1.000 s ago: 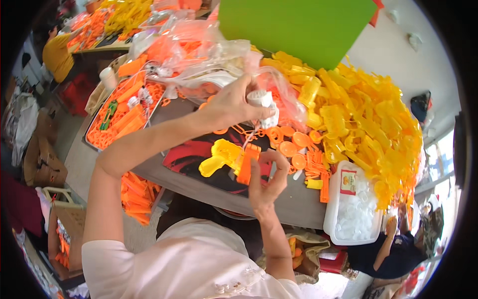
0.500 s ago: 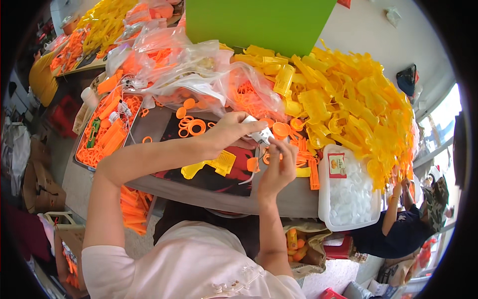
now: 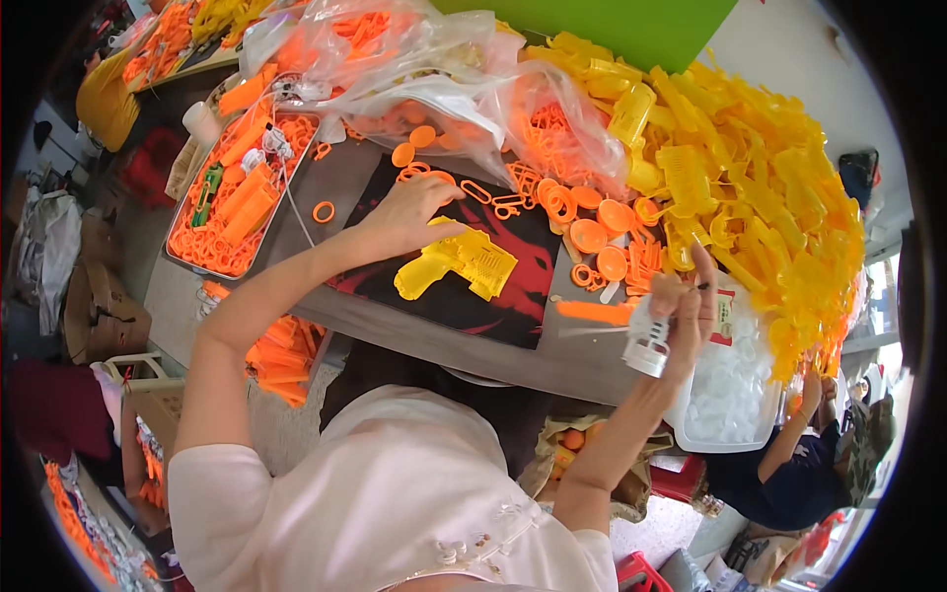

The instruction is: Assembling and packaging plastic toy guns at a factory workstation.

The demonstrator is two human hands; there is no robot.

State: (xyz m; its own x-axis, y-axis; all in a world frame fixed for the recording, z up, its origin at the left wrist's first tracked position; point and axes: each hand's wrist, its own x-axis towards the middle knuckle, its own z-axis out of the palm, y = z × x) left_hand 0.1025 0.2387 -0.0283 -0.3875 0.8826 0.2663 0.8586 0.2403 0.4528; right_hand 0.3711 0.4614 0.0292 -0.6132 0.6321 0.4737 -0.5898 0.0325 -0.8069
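The right hand [image 3: 689,314], right of centre, pinches the white part [image 3: 646,347], best held gently; the left hand's [image 3: 406,215] grip I cannot tell.

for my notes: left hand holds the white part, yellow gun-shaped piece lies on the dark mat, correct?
No: the right hand, not the left hand, holds the white part, as the head view shows. The yellow gun-shaped piece does lie on the dark mat.

Yellow shell [image 3: 462,264] lay flat, white part [image 3: 646,347] was held

Pistol-shaped and ribbed, the shell rested on the dark mat [image 3: 508,318], grip pointing left. Right of it, the blocky white part tilted in the right hand [image 3: 683,308].
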